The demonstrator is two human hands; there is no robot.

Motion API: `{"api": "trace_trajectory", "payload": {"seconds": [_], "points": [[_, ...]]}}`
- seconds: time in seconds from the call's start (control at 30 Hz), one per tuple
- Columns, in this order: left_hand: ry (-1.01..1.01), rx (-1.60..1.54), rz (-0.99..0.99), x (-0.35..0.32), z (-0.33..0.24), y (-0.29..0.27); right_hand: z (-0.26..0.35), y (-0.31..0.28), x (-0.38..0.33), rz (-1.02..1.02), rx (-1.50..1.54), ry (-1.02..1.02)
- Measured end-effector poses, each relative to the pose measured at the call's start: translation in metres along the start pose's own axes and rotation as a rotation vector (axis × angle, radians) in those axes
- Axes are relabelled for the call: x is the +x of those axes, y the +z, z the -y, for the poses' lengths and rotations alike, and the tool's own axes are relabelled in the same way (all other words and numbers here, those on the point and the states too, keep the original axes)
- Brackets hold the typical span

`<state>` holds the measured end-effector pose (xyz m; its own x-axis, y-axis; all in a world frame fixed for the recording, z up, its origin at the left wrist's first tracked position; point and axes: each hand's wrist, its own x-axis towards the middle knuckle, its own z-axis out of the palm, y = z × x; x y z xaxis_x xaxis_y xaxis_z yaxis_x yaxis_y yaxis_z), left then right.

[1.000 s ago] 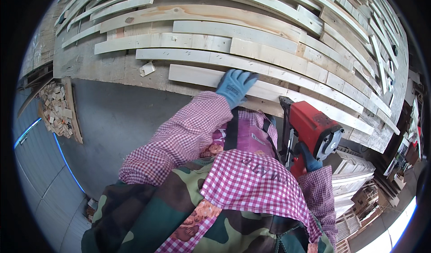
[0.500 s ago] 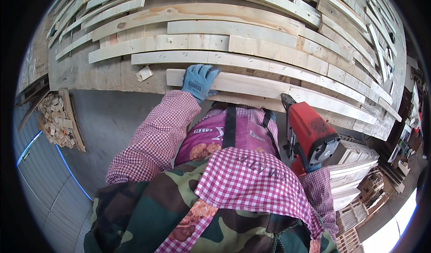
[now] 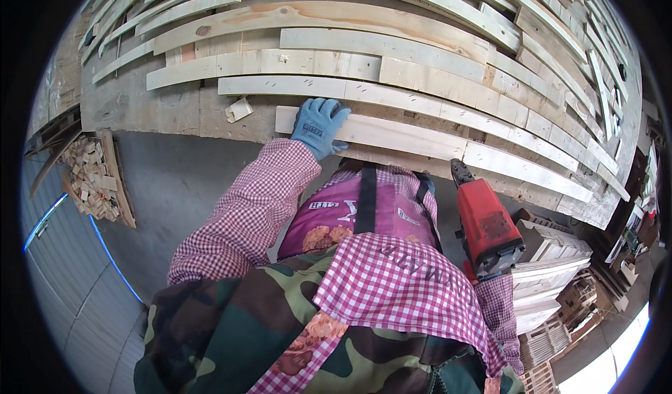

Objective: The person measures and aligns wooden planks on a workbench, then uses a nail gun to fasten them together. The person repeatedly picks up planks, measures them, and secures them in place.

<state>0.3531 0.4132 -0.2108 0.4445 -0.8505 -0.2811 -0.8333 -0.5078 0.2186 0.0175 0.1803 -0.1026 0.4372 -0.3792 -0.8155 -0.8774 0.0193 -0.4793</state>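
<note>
My left hand (image 3: 320,127), in a blue glove, grips a pale wooden strip (image 3: 399,134) close to its left end. Its fingers lie over the strip and the thumb sits at the near edge. That strip meets another pale strip (image 3: 518,166) end to end along the near side of the work table. My right arm reaches to a red and black nail gun (image 3: 486,222), whose nose is at the table's near edge, just below that joint. The gun's body hides my right hand, which holds it from beneath.
Rows of wooden strips (image 3: 329,17) cover the table (image 3: 168,114). A small wood scrap (image 3: 239,110) lies left of my left hand. Offcuts fill a wooden bin (image 3: 91,180) at the left. Stacked boards (image 3: 546,275) stand at the right.
The nail gun has turned, so its top shows more and its dark lower part is out of sight, with my right glove now hidden. The whole view has shifted slightly; my left hand stays on the strip.
</note>
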Motion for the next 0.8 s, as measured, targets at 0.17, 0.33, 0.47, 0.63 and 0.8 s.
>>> {"api": "trace_trajectory", "payload": {"seconds": [0.17, 0.33, 0.47, 0.63, 0.8], "points": [[0.072, 0.002, -0.014, -0.004, 0.002, 0.014, 0.005, 0.006, 0.001, 0.009, -0.011, -0.013], [0.078, -0.036, -0.248, -0.017, -0.008, 0.024, 0.008, 0.012, -0.001, 0.002, -0.024, -0.025], [0.066, -0.050, -0.377, -0.026, -0.011, 0.028, 0.012, 0.012, 0.008, 0.034, -0.057, -0.060], [0.067, -0.230, -0.427, -0.025, -0.004, 0.018, 0.025, 0.021, 0.011, 0.052, -0.119, -0.129], [-0.068, -0.135, -0.274, -0.029, -0.001, 0.017, 0.055, 0.034, 0.018, 0.078, -0.335, -0.346]]}}
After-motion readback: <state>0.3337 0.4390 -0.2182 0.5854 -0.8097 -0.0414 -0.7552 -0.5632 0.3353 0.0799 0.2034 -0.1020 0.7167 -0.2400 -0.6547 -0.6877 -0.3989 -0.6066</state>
